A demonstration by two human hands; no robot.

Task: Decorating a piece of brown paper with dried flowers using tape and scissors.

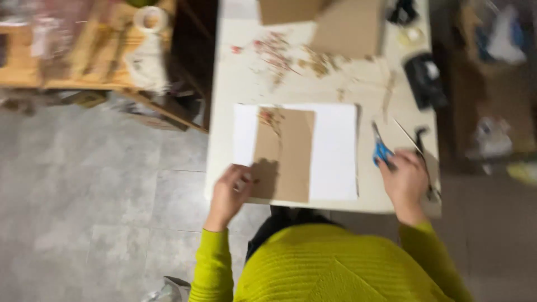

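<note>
Left hand presses its fingers on the corner of a brown card, which lies on a white sheet on the table. Right hand is closed around blue scissors at the table's right edge. Dried flowers are scattered farther up. Only one small sprig sits on the card, so most of the flower work looks undone.

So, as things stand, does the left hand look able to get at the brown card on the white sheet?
Probably yes. The left hand already rests at the lower left corner of the brown card, which lies flat on the white sheet with nothing over that corner. The picture is blurred, so actual contact is hard to confirm.
</note>
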